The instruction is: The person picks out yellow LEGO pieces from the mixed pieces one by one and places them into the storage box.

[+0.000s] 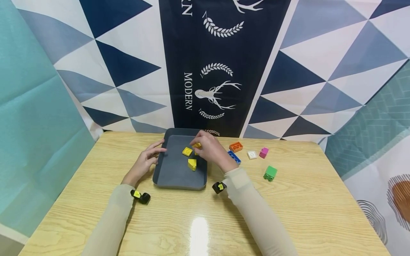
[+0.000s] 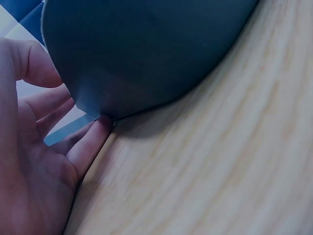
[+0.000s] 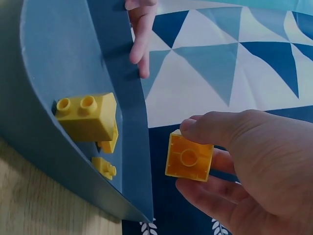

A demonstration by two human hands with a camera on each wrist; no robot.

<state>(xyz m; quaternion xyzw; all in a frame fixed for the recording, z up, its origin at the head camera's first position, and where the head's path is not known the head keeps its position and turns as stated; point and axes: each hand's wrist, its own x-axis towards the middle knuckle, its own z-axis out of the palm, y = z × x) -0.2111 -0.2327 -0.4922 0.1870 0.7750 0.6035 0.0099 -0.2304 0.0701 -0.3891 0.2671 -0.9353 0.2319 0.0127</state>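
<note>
My right hand (image 1: 209, 147) pinches a yellow toy brick (image 3: 190, 155) between thumb and fingers above the right part of a grey tray (image 1: 179, 179). The brick's hollow underside faces the camera in the right wrist view. Inside the tray lie a slanted yellow brick (image 1: 192, 164), a flat square yellow brick (image 1: 187, 152) and another yellow brick (image 1: 196, 152), partly hidden by the right hand. At the tray's left side, my left hand (image 1: 148, 159) touches the rim with rather straight fingers; the left wrist view shows fingertips (image 2: 103, 123) against the tray's outer wall.
Right of the tray on the wooden table (image 1: 304, 199) lie an orange brick (image 1: 236, 147), a blue brick (image 1: 235, 157) partly behind the right wrist, a white brick (image 1: 252, 154), a pink brick (image 1: 264, 153) and a green brick (image 1: 270, 173). A patterned cloth (image 1: 134, 71) hangs behind.
</note>
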